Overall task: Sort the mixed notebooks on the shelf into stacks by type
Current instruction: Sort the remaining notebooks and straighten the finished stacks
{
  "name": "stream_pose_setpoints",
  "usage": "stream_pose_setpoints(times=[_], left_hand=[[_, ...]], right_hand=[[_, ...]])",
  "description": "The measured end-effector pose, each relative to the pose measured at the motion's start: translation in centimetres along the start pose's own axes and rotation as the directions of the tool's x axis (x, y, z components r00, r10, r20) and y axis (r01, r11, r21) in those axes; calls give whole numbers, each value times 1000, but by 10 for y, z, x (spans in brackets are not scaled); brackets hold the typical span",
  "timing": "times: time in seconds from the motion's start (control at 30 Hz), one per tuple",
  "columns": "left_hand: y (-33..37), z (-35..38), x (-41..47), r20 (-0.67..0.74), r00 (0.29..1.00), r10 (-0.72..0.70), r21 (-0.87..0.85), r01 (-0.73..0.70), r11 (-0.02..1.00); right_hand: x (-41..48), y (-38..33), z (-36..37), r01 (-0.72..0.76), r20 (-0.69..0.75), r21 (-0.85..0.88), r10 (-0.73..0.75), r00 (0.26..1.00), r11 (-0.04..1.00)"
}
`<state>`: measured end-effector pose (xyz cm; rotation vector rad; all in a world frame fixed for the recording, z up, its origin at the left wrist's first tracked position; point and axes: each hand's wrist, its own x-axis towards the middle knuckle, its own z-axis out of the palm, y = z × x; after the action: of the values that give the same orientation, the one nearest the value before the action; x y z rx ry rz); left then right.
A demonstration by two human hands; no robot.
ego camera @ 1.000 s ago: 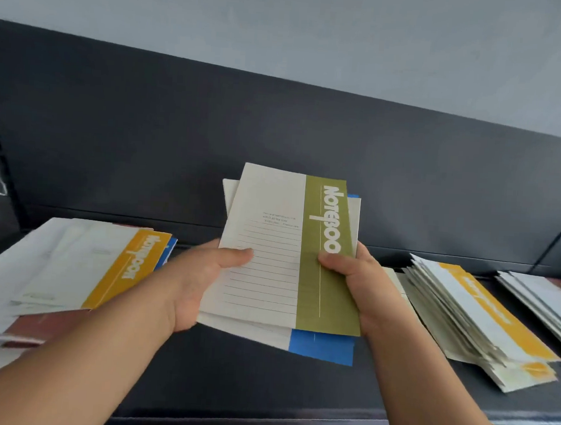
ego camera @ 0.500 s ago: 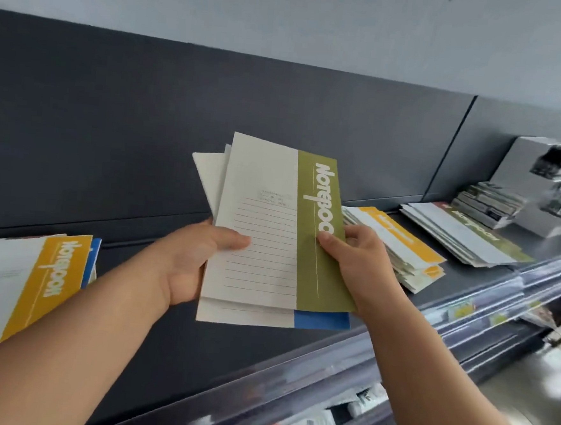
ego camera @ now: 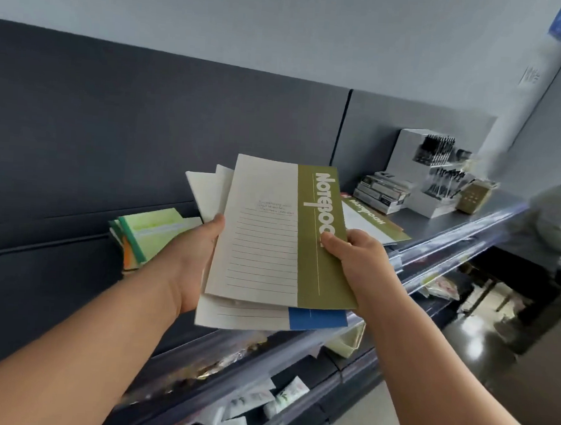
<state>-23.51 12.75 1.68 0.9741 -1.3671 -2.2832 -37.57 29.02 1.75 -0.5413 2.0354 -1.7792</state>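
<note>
Your left forearm [ego camera: 81, 341] and right forearm [ego camera: 444, 373] are bare along all the length that shows, down to the lower edge of view. Your left hand [ego camera: 190, 265] and right hand [ego camera: 358, 264] are bare as well. Your left thumb [ego camera: 217, 223] and right thumb [ego camera: 332, 241] are thick and rounded at the tip; the right one seems to have a short-trimmed nail, though blur leaves that uncertain.

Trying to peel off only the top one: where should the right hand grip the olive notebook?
Pinch the olive notebook at its right long edge, from the right: thumb on the olive band, where the right hand pinches now, fingers beneath. It lies topmost in the fanned bundle, whose left side the left hand holds.
</note>
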Motion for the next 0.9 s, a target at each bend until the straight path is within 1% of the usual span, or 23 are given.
stream_pose_setpoints(times=[0.17,0.33,0.57,0.73,0.8,0.9], left_hand=[[-24,95,21,15,1000,8,19,-9,1000],[-38,154,46,22,1000,15,-11,-15,1000],[-27,200,101,5,999,43,25,-43,999],[-8,216,156,38,999,16,46,-17,999],[-2,223,173,80,997,24,49,-27,998],[3,234,194,79,997,5,31,-7,999]], right_hand=[[38,7,-93,24,-16,-38,-25,1000,999],[73,18,-151,18,3,41,-18,1000,999],[138,24,-187,-7,23,103,5,1000,995],[191,19,-199,-49,47,132,44,998,990],[213,17,-207,-55,65,138,46,997,989],[245,20,-216,-63,87,171,49,995,983]])
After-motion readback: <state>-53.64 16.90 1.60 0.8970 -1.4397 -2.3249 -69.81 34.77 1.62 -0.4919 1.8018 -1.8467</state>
